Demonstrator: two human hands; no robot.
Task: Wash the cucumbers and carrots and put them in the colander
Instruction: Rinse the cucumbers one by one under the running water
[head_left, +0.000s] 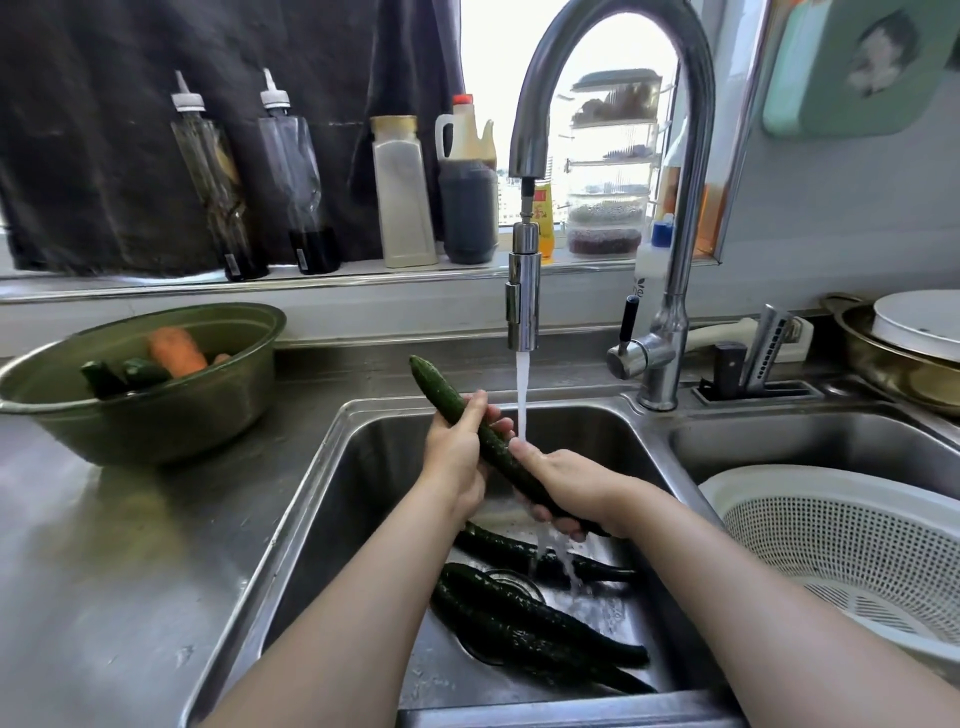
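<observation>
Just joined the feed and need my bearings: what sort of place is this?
Likely a home kitchen: a steel sink under a running tap, sauce bottles on the windowsill, and a cucumber being washed beside a colander.

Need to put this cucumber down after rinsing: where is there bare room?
The white colander right of the sink shows only bare mesh. The steel counter between the green bowl and the sink's left rim is bare too. The sink floor is crowded with cucumbers.
</observation>
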